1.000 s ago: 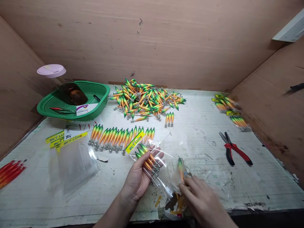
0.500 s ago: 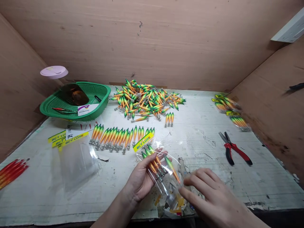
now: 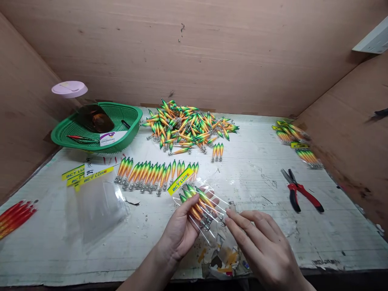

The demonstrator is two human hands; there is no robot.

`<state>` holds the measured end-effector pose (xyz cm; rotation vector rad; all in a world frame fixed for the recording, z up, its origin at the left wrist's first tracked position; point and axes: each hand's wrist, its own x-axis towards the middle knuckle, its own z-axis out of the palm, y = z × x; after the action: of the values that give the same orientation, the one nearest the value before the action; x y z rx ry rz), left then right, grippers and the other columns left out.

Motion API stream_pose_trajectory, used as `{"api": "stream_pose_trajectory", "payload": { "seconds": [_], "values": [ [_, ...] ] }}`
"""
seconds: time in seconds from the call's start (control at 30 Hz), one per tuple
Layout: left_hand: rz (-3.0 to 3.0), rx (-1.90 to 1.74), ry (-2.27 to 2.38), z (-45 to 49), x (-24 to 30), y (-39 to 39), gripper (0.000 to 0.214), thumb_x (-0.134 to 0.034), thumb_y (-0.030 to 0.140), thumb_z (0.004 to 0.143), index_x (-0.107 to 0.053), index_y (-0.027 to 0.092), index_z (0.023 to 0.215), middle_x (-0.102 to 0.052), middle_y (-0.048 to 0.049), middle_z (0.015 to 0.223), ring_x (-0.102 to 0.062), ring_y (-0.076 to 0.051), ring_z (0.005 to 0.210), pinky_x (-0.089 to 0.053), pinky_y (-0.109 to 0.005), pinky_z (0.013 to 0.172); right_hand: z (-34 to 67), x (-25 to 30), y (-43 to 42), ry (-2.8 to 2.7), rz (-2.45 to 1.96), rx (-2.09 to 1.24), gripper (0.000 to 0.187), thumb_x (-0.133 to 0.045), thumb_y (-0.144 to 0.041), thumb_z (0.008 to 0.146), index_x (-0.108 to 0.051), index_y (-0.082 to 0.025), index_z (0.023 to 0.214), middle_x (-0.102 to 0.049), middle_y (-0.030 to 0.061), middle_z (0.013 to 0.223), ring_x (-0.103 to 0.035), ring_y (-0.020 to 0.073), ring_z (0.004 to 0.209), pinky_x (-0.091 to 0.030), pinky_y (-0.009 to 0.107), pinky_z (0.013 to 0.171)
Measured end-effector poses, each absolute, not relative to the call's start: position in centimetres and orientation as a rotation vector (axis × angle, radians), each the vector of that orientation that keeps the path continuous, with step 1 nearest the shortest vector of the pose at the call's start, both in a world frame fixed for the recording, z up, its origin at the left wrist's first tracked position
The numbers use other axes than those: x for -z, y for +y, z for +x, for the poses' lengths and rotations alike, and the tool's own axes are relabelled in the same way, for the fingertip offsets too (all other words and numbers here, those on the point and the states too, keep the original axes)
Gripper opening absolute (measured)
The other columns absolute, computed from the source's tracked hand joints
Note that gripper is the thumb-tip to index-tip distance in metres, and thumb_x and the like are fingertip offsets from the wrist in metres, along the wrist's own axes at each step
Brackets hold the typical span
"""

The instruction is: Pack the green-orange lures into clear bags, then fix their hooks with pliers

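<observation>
My left hand (image 3: 182,226) is closed around a clear plastic bag (image 3: 212,239) with a yellow BCT LURE header. Several green-and-orange fishing lures (image 3: 194,204) lie inside, their hooks toward the bag's lower end. One more lure (image 3: 206,198) lies on the right side of the bag, its green tip toward the header. My right hand (image 3: 260,246) pinches at that lure's hook end, beside the bag's edge; its fingertips partly hide the hook. Behind the bag stretches a row of similar lures (image 3: 148,173) on the table.
A large lure pile (image 3: 190,127) lies at the back. Left are a green basket (image 3: 127,139) holding a lidded cup, empty header bags (image 3: 100,206) and red lures (image 3: 16,218). Red-handled pliers (image 3: 300,192) and packed lure bags (image 3: 309,155) lie right. Scraps (image 3: 224,258) sit at the front edge.
The separate lure has moved up and left, in among the others at the bag. My right hand has followed it left, toward my left hand.
</observation>
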<state>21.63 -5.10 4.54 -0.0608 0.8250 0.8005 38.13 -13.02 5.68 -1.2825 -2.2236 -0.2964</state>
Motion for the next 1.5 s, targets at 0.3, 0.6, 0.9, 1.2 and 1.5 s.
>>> {"api": "stream_pose_trajectory", "payload": {
  "seconds": [0.3, 0.6, 0.9, 1.2, 1.5],
  "values": [
    [-0.046, -0.797, 0.847, 21.7, -5.3, -5.3, 0.030, -0.056, 0.010, 0.089, -0.064, 0.005, 0.118, -0.077, -0.0164, 0.098, -0.073, -0.029, 0.097, -0.054, -0.045, 0.097, 37.3, -7.0, -11.8, -2.025, -1.357, 0.256, 0.018, -0.056, -0.001, 0.086, -0.067, -0.014, 0.092, -0.064, 0.0078, 0.080, -0.056, 0.0180, 0.074, -0.044, 0.033, 0.068],
    [0.003, -0.826, 0.851, 22.0, -4.8, -5.6, 0.038, -0.064, 0.014, 0.086, -0.061, 0.009, 0.124, -0.074, -0.0172, 0.109, -0.072, -0.030, 0.098, -0.056, -0.046, 0.095, 36.9, -7.3, -11.8, -2.026, -1.314, 0.176, 0.015, -0.062, -0.010, 0.084, -0.066, -0.014, 0.097, -0.063, 0.0052, 0.078, -0.056, 0.0177, 0.073, -0.044, 0.034, 0.068],
    [-0.019, -0.816, 0.855, 22.1, -4.8, -5.6, 0.036, -0.062, 0.013, 0.086, -0.063, 0.009, 0.122, -0.076, -0.0153, 0.104, -0.073, -0.029, 0.095, -0.057, -0.041, 0.091, 36.4, -6.5, -12.1, -1.972, -1.357, 0.263, 0.013, -0.064, -0.006, 0.083, -0.066, -0.013, 0.094, -0.063, 0.0059, 0.077, -0.056, 0.0182, 0.072, -0.042, 0.037, 0.072],
    [-0.009, -0.818, 0.825, 22.3, -4.7, -5.8, 0.025, -0.061, 0.010, 0.087, -0.067, 0.005, 0.111, -0.077, -0.0137, 0.095, -0.075, -0.027, 0.089, -0.059, -0.039, 0.089, 36.4, -6.0, -11.8, -1.934, -1.339, 0.316, 0.019, -0.069, -0.002, 0.081, -0.067, -0.010, 0.098, -0.063, 0.0059, 0.076, -0.054, 0.0184, 0.074, -0.041, 0.038, 0.074],
    [-0.067, -0.788, 0.820, 21.8, -4.5, -5.8, 0.036, -0.059, 0.016, 0.091, -0.057, 0.009, 0.126, -0.073, -0.0149, 0.115, -0.073, -0.029, 0.096, -0.063, -0.038, 0.077, 39.3, -7.3, -10.9, -1.911, -1.277, -0.043, 0.021, -0.059, -0.012, 0.091, -0.067, -0.019, 0.109, -0.062, 0.0042, 0.083, -0.057, 0.0189, 0.081, -0.044, 0.035, 0.070]
  ]
}}
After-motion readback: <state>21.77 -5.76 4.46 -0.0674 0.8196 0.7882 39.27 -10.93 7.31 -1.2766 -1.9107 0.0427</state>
